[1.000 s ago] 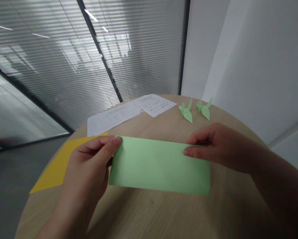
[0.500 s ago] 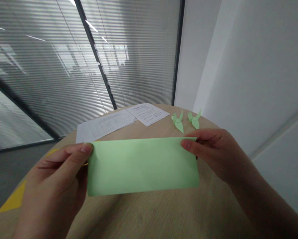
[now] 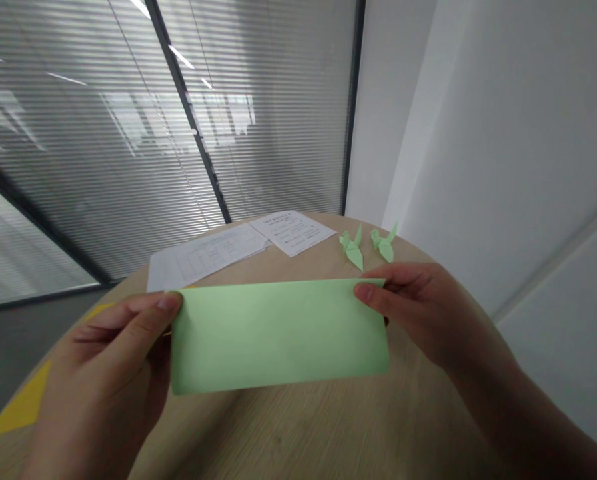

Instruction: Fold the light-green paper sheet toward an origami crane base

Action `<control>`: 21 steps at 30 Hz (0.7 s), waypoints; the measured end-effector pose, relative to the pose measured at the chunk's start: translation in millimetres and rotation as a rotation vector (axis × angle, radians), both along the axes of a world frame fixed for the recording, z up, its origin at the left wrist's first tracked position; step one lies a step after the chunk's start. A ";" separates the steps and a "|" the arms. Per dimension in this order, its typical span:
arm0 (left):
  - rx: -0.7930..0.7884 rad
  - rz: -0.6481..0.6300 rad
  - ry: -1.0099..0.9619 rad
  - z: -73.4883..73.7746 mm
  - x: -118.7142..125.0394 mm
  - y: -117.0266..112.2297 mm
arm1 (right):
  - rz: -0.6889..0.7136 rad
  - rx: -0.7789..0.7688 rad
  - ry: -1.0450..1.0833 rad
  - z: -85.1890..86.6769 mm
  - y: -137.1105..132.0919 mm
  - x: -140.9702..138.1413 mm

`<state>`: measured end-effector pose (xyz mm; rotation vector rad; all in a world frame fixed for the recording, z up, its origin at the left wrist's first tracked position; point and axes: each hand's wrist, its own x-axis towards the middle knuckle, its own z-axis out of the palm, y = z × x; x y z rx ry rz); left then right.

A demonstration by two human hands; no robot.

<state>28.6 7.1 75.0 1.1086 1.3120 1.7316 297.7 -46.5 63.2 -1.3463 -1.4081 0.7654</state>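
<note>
Surface (image 3: 328, 427): pale wood grain, rounded edge; the nearest stretch is seen bare below the held item.

Left hand (image 3: 113, 360): near left. It is closed in a pinch, the thumb laid flat on the near face of the green paper (image 3: 278, 333) at its upper left corner, the fingers tucked behind. Nothing else is held.

Right hand (image 3: 418, 313): near right. It is likewise closed in a pinch, the thumb tip pressed on the paper's upper right corner and the fingers folded behind it.

Green paper: a long rectangle, held between the two hands above the near middle of the surface. Its long axis runs left to right, the right end a shade farther off. The broad face is turned toward the viewer, the long upper edge lying farther than the lower. Whether it is a single or a doubled layer cannot be told.

Yellow sheet (image 3: 18, 407): flat at the left edge of the surface, partly hidden by the left hand.

White printed sheets (image 3: 203, 253): laid flat at the far side, beyond the paper.

Two green paper cranes (image 3: 352, 247): stood side by side, far right, just beyond the right hand.

Slatted glass wall (image 3: 128, 133): seen behind the surface.
</note>
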 end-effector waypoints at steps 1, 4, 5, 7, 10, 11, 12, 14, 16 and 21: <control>-0.011 -0.011 -0.033 0.0 -0.3 0.1 | 0.000 -0.003 0.002 0.3 0.0 -0.3; -0.061 -0.034 -0.110 -0.1 -1.9 0.8 | 0.008 -0.008 0.032 0.0 0.5 -1.0; -0.072 -0.031 -0.111 -0.1 -2.5 1.3 | 0.011 -0.010 0.047 -0.4 0.7 -1.1; -0.088 -0.015 -0.123 -0.5 -3.7 2.7 | 0.019 -0.012 0.075 -1.5 1.1 -0.9; -0.079 -0.025 -0.131 -0.7 -4.3 4.7 | 0.033 -0.010 0.096 -3.0 1.5 -0.4; -0.075 -0.028 -0.139 -0.5 -4.0 4.9 | 0.037 -0.006 0.101 -3.3 1.5 -0.3; -0.074 -0.029 -0.151 -0.3 -3.7 5.0 | 0.039 -0.004 0.105 -3.6 1.4 -0.3; -0.087 -0.021 -0.170 0.0 -3.4 4.8 | 0.040 0.000 0.114 -3.8 1.2 -0.5; -0.090 -0.024 -0.160 -0.7 -4.5 5.2 | 0.038 -0.004 0.117 -3.7 1.3 -0.7; -0.075 -0.017 -0.096 -8.0 -11.2 9.7 | 0.032 0.010 0.107 -5.4 5.3 -0.2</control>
